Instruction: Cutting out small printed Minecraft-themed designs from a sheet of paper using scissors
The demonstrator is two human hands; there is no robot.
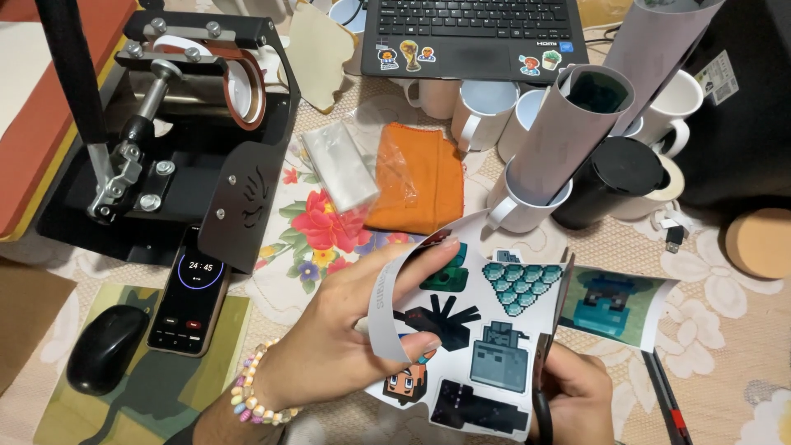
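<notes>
The left hand (346,330) pinches the near-left edge of a printed sheet (470,346), thumb on top and fingers curled under, so the paper bows up and stays taut for the blades. The right hand (577,400) is clamped round the black handles of a pair of scissors (550,346), whose blades stand in the sheet, running up its right side; a strip with a blue-green blocky figure already hangs off to the right of the cut. The sheet sits near the middle of the scene, raised above the flowered tablecloth (725,330). It carries small pixel-style pictures: a teal scaled triangle, a black spidery shape, grey and black blocks, a little face.

Just left lies a phone (191,288) face up, a round timer on its dark screen, propped where it can be read at a glance. A black mouse (105,346) rests further left on a green mat. Behind them stands a black mug press (189,107), its lever raised.

Beyond the sheet, an orange cloth (416,177) and a clear plastic packet (338,165) lie side by side. To the far right, white mugs (486,111) cluster, two holding rolled sheets upright, beside a black mug (614,185). A laptop (474,37) with coloured stickers along its near edge sits at the far side.
</notes>
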